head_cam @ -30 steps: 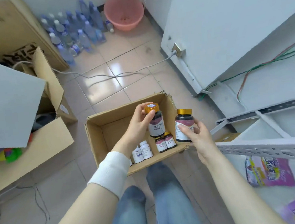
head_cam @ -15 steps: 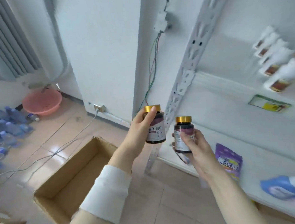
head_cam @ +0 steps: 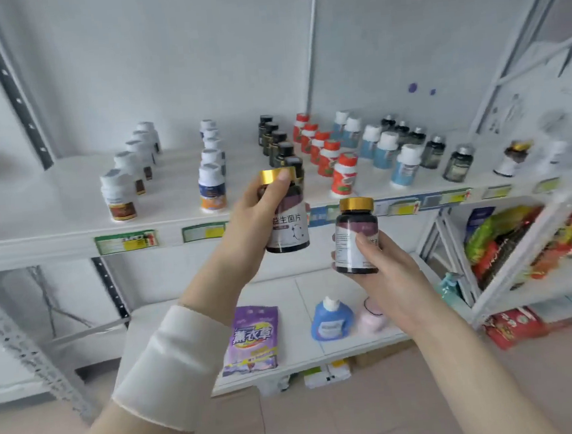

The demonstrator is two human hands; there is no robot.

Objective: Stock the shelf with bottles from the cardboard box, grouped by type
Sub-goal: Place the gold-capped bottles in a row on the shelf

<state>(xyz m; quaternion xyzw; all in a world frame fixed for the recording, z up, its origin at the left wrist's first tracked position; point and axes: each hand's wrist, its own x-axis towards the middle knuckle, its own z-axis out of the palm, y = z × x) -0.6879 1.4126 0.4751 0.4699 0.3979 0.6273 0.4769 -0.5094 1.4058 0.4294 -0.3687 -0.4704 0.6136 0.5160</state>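
Gold metallic caps top 2 dark, glossy cylindrical bottles with purple-and-white paper labels, both held upright in front of the white shelf (head_cam: 55, 218). The left hand (head_cam: 253, 216) grips the left bottle (head_cam: 287, 223) near its top, thumb on the cap rim, printed characters facing the camera. The right hand (head_cam: 381, 271) grips the right bottle (head_cam: 356, 238) from below and behind, thumb laid across the label. This bottle sits lower and just to the right, apart from the first. A smooth cream sleeve (head_cam: 173, 366) covers the left forearm.

On the shelf's upper board, bottles stand in straight front-to-back rows, 1 type per row:
- white bottles with brown labels (head_cam: 120, 199)
- white-capped bottles with blue-and-orange labels (head_cam: 212, 188)
- black bottles (head_cam: 277, 142)
- red-orange bottles (head_cam: 343, 174) with white caps
- pale blue bottles (head_cam: 405, 166) with white caps
- dark translucent bottles (head_cam: 458, 165) with silvery caps

Green-and-yellow price tags (head_cam: 125, 242) line the front edge.

The lower board carries a soft purple pouch (head_cam: 251, 339), a rounded blue plastic jug (head_cam: 332, 322) with a white cap, and a pink rounded container (head_cam: 371, 319) partly hidden by the right wrist. The neighbouring rack (head_cam: 529, 286) on the right holds crinkled snack packets (head_cam: 505, 244) in red, green and yellow.
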